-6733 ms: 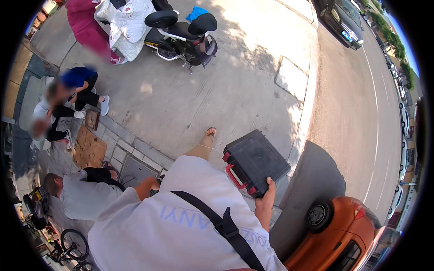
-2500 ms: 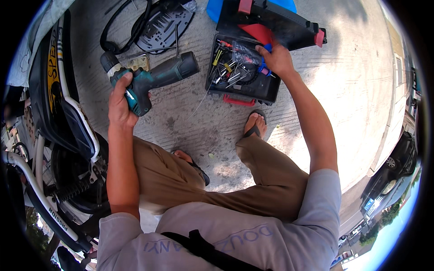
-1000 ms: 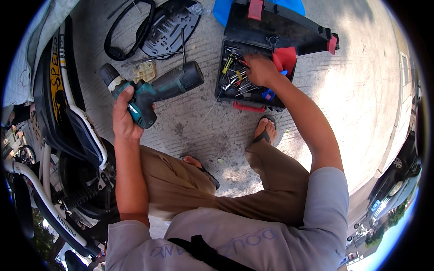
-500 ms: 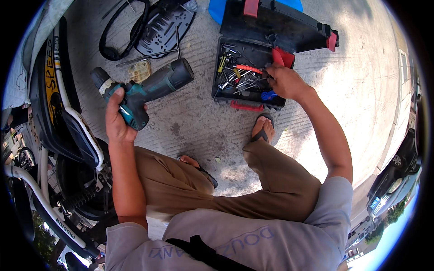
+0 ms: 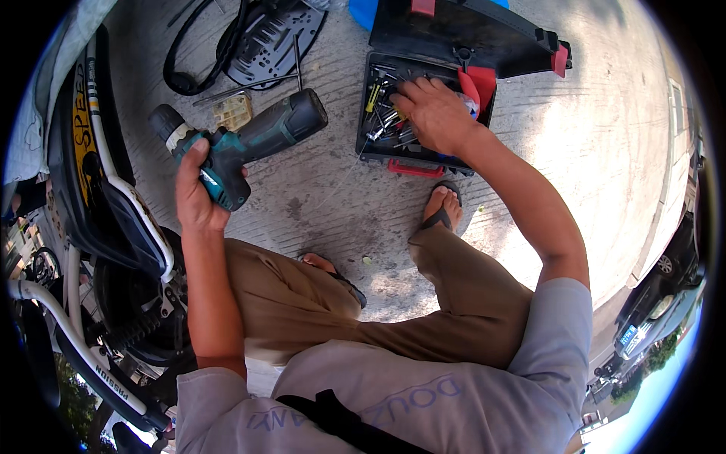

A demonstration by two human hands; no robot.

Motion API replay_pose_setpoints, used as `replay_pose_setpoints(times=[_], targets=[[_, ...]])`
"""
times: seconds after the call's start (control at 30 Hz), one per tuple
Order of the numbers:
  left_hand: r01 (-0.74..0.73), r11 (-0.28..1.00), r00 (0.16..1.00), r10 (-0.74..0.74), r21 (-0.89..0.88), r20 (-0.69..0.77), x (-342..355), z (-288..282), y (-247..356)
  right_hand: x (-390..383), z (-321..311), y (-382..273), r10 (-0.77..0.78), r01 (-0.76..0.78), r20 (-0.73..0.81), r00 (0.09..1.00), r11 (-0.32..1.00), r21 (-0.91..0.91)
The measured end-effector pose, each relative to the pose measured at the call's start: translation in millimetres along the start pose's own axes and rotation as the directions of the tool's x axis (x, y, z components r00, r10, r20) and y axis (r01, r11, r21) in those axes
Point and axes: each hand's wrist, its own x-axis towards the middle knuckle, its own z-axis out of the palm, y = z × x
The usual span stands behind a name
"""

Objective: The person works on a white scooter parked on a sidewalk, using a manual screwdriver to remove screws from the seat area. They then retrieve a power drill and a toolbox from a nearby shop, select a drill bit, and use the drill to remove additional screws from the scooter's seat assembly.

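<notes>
My left hand (image 5: 200, 185) is closed around the grip of a teal and black cordless drill (image 5: 234, 144), its chuck pointing to the upper left. My right hand (image 5: 439, 117) reaches into an open black toolbox (image 5: 361, 144), fingers apart and bent down among the loose tools. A screwdriver with a yellow handle (image 5: 373, 98) lies by the fingertips. Metal tools (image 5: 386, 125) show below the hand. Behind the hand is a red piece (image 5: 478, 83) inside the box. Whatever lies under my palm is hidden.
The toolbox lid (image 5: 469, 34) stands open at the back. A small clear case (image 5: 233, 112), a perforated black plate (image 5: 276, 45) and a black loop-shaped part (image 5: 181, 79) lie on the concrete. A motorcycle (image 5: 113, 189) stands close on my left; a parked car (image 5: 658, 295) is far right.
My right hand has moved left across the toolbox, from its right side to the middle, and now covers the orange-red handle seen before. My left hand keeps the drill nearly still.
</notes>
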Motion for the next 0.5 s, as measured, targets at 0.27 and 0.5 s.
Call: replay_pose_setpoints(times=[0.27,0.5], targets=[[0.005,1.0,1.0,-0.005,-0.019,-0.017,1,-5,-1,3,35,-7,-0.083,0.123,0.183,0.98,0.969,-0.216],[0.001,1.0,1.0,-0.001,-0.008,-0.021,2,-7,1,-16,15,43,0.199,-0.197,0.006,0.98,0.976,-0.093]])
